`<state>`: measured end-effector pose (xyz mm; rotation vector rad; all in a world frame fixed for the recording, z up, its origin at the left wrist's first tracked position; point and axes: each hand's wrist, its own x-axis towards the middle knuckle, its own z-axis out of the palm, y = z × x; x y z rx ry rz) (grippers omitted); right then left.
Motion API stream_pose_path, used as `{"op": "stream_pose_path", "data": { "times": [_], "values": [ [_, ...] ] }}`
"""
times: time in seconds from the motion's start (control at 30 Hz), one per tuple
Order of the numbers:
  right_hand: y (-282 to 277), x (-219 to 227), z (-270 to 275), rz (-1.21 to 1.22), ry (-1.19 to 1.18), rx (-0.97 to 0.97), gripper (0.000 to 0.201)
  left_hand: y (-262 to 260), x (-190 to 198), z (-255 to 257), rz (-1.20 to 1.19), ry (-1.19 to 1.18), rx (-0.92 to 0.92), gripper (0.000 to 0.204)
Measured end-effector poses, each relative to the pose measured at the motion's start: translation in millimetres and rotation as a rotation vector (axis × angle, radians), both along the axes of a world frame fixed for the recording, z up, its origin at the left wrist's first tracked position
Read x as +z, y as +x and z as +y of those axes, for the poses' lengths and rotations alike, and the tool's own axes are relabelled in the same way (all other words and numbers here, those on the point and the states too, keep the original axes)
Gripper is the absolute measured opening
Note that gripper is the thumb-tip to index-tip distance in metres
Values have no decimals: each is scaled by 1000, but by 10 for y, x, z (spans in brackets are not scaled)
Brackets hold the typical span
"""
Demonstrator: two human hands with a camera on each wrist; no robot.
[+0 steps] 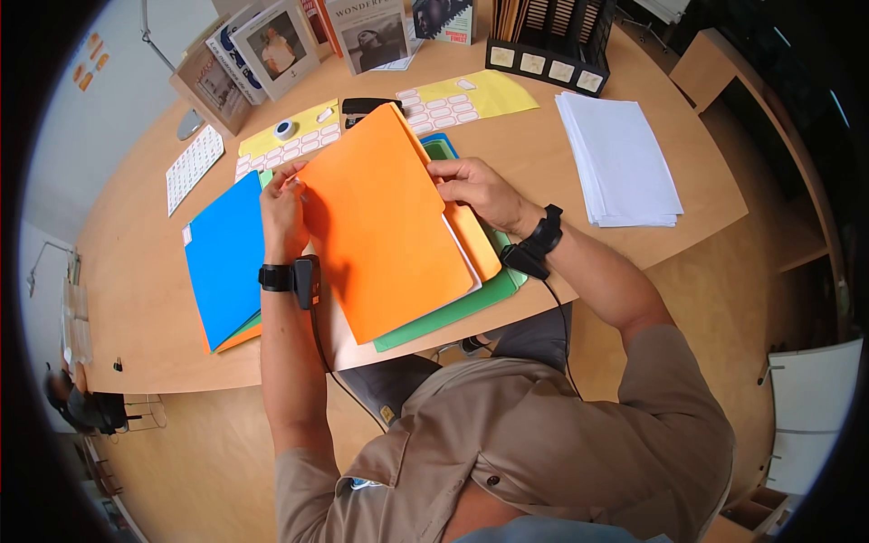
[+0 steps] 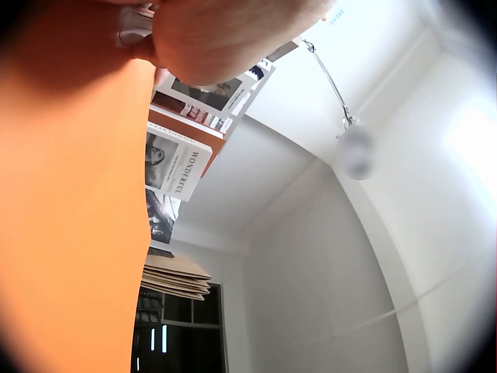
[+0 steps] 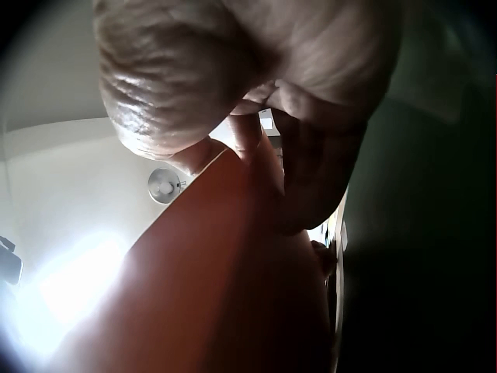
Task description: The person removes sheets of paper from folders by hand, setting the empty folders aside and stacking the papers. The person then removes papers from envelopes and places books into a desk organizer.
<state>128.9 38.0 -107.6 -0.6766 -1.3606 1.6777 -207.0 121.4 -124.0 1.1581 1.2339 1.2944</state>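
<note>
An orange folder (image 1: 385, 217) with white paper inside is held tilted above the desk in the head view. The left hand (image 1: 286, 213) is at its left edge, finger and thumb pinching a small whitish piece, also visible in the left wrist view as a pale strip (image 2: 135, 25). The right hand (image 1: 480, 190) grips the folder's right edge between thumb and fingers; the right wrist view shows the fingers round the edge of the folder (image 3: 202, 264). Green folders (image 1: 453, 317) lie beneath, partly hidden. A blue folder (image 1: 224, 262) with a small label lies to the left.
Yellow sheets (image 1: 498, 95) with rows of labels, a black stapler (image 1: 369, 107) and a small round white object (image 1: 284, 129) lie beyond the folders. Books (image 1: 276, 50) and a black file rack (image 1: 548, 59) stand at the back. White paper (image 1: 620, 161) is stacked at right.
</note>
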Motion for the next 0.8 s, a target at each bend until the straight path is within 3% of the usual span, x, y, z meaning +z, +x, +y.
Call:
{"op": "stream_pose_path", "data": {
  "times": [0.13,0.53,0.8],
  "values": [
    [-16,-47,18,-68,110,10,35,22,7,-13,4,20,24,29],
    [39,37,-25,-106,36,51,49,-11,32,-22,11,12,40,32],
    [13,21,-23,-86,21,42,41,-31,-9,9,-21,20,49,31]
  ]
}}
